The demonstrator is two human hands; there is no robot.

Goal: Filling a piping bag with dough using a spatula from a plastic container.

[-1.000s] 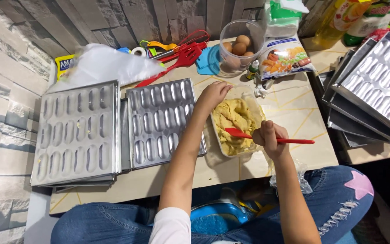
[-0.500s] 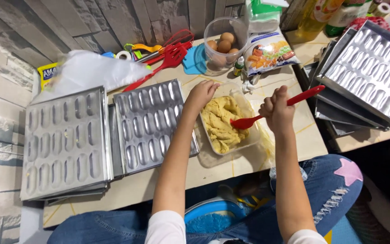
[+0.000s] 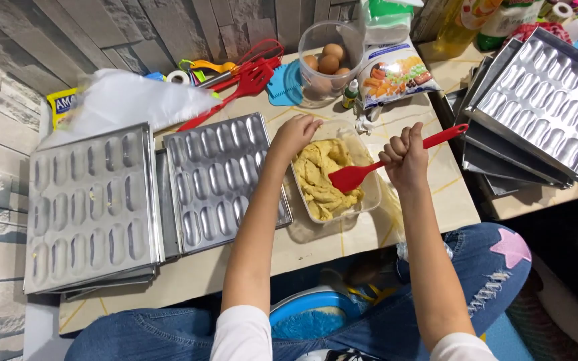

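On the low table (image 3: 369,234), a clear rectangular tub (image 3: 342,175) of yellow dough (image 3: 321,177) sits between a metal mould tray (image 3: 222,180) and the person's arms. Right hand (image 3: 406,157) clenched round a red spatula (image 3: 386,162), blade tip in the dough. Left hand (image 3: 296,132) grips the tub's far rim (fingers curled over the edge).
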